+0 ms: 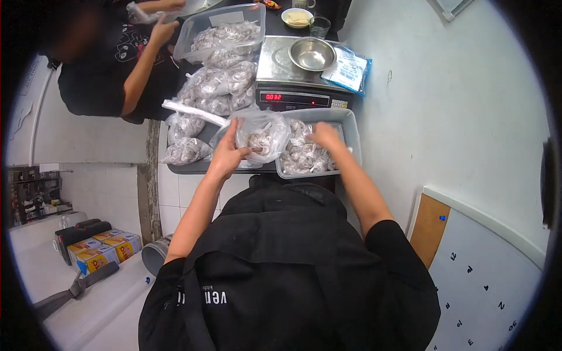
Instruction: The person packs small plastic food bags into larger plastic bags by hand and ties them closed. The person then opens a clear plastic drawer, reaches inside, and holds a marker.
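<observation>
My left hand [228, 153] grips the rim of a clear plastic bag [278, 126], its mouth held open. Several small whitish-brown wrapped packets [259, 140] lie inside the bag. My right hand [325, 136] reaches into a clear plastic tub [355, 131] at the front right of the table. Its fingers are curled at a heap of similar small packets [304, 157]; what they hold, if anything, is hidden. The bag is beside the tub's left end.
Behind the tub, a scale [281, 64] reads 0.032 and carries a steel bowl [312, 54] and a blue-white packet [346, 69]. Filled bags [219, 85] pile up at left, below another tub [253, 44]. A co-worker [111, 76] stands at far left, a wall [421, 105] at right.
</observation>
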### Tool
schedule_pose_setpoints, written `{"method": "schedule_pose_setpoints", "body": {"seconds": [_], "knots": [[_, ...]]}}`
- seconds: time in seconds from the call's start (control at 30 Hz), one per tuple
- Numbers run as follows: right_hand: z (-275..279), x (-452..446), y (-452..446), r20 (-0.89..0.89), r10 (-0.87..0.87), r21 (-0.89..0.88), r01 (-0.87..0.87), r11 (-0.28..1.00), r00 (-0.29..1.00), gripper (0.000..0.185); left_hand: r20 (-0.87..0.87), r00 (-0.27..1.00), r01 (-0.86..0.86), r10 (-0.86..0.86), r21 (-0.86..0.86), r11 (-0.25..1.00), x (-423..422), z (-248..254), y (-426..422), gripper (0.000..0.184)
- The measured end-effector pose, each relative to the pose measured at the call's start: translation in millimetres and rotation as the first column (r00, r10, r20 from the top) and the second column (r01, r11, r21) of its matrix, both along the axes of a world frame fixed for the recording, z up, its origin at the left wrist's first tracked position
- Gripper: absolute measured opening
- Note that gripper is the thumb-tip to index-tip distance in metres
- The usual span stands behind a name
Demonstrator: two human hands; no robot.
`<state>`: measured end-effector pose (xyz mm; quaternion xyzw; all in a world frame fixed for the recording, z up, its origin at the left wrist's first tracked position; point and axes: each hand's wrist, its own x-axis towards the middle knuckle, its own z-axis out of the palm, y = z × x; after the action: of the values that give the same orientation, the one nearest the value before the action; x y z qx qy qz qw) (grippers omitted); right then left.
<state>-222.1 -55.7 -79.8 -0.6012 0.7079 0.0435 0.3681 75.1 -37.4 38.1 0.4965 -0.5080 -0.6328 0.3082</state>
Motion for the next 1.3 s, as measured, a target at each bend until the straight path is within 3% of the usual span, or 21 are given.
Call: {"method": "schedule_pose_setpoints", "body": {"seconds": [0.07, 0.13, 0.2, 0.23, 0.3, 0.43, 0.5, 0.53, 0.6, 0.73, 0.8, 0.87, 0.93, 1.03, 1.07, 1.13, 1.23, 1.27, 1.3], "knots": [[-41, 15, 18, -0.173, 0.028, -0.299, -0.080, 0.951, 0.985, 0.030, -0.020, 1.000, 0.018, -0.019, -0.041, 0.999, -3, 1, 1, 0.091], [-43, -3, 19, -0.090, -0.018, -0.304, -0.010, 0.953, 0.996, 0.021, -0.019, 1.000, 0.023, -0.024, -0.044, 0.999, -1, -2, -3, 0.091], [-48, -38, 22, 0.289, -0.078, -0.568, 0.237, 0.788, 0.954, 0.019, -0.024, 0.999, 0.034, -0.035, -0.046, 0.998, -1, -3, -4, 0.091], [-48, -52, 23, 0.289, -0.081, -0.569, 0.239, 0.787, 0.954, 0.019, -0.038, 0.999, 0.012, -0.014, -0.054, 0.998, -2, -2, -5, 0.090], [-39, -67, 26, 0.466, -0.037, -0.608, 0.350, 0.713, 0.884, 0.017, -0.051, 0.999, -0.004, 0.001, -0.059, 0.998, -4, 3, -5, 0.089], [-14, -63, 39, 0.435, -0.102, -0.667, 0.396, 0.631, 0.895, 0.016, -0.010, 1.000, 0.022, -0.022, -0.033, 0.999, -5, 7, -5, 0.089], [-15, -66, 39, 0.660, -0.071, -0.609, 0.587, 0.534, 0.748, 0.015, -0.004, 0.999, 0.039, -0.039, -0.041, 0.998, -6, 7, -5, 0.089], [-13, -70, 41, 0.659, -0.076, -0.609, 0.590, 0.530, 0.748, 0.015, -0.012, 0.999, 0.034, -0.035, -0.030, 0.999, -7, 9, -5, 0.088], [8, -71, 44, 0.891, -0.084, -0.332, 0.765, 0.551, 0.447, 0.012, -0.021, 0.999, 0.032, -0.033, -0.019, 0.999, -9, 9, -6, 0.088], [10, -85, 43, 0.895, -0.168, -0.229, 0.749, 0.621, 0.413, 0.013, -0.015, 0.998, 0.055, -0.056, -0.038, 0.998, -9, 8, -8, 0.089], [12, -75, 37, 0.941, -0.307, 0.030, 0.869, 0.493, 0.142, 0.016, -0.028, 0.997, 0.064, -0.065, -0.029, 0.998, -11, 10, -8, 0.089], [11, -57, 35, 0.932, -0.348, 0.088, 0.868, 0.488, 0.101, 0.019, -0.034, 0.998, 0.055, -0.056, -0.016, 0.998, -12, 10, -8, 0.090], [7, -49, 34, 0.920, -0.387, 0.148, 0.858, 0.491, 0.062, 0.023, -0.029, 0.998, 0.057, -0.057, -0.030, 0.998, -12, 7, -8, 0.091], [16, -31, 30, 0.810, -0.470, 0.578, 0.344, 0.740, -0.352, 0.047, -0.003, 0.997, 0.076, -0.077, -0.081, 0.994, -9, 0, -6, 0.092], [29, -13, 26, 0.808, -0.471, 0.580, 0.337, 0.742, -0.354, 0.047, 0.012, 0.994, 0.105, -0.105, -0.123, 0.987, -10, -1, -6, 0.092], [56, 33, 17, 0.744, -0.324, 0.589, 0.345, 0.730, -0.584, 0.049, 0.020, 0.996, 0.091, -0.089, -0.107, 0.990, -10, 3, -3, 0.093], [99, 90, 10, 0.747, -0.328, 0.598, 0.370, 0.710, -0.578, 0.048, -0.006, 0.998, 0.069, -0.069, -0.051, 0.996, -8, 3, -2, 0.094], [77, 101, 1, 0.820, -0.263, 0.498, 0.407, 0.766, -0.509, 0.041, 0.002, 0.998, 0.066, -0.066, -0.046, 0.997, -9, 8, 0, 0.094], [54, 112, -3, 0.976, -0.166, 0.216, 0.558, 0.801, -0.139, 0.038, 0.010, 0.998, 0.065, -0.065, -0.041, 0.997, -9, 11, 0, 0.093]]}}
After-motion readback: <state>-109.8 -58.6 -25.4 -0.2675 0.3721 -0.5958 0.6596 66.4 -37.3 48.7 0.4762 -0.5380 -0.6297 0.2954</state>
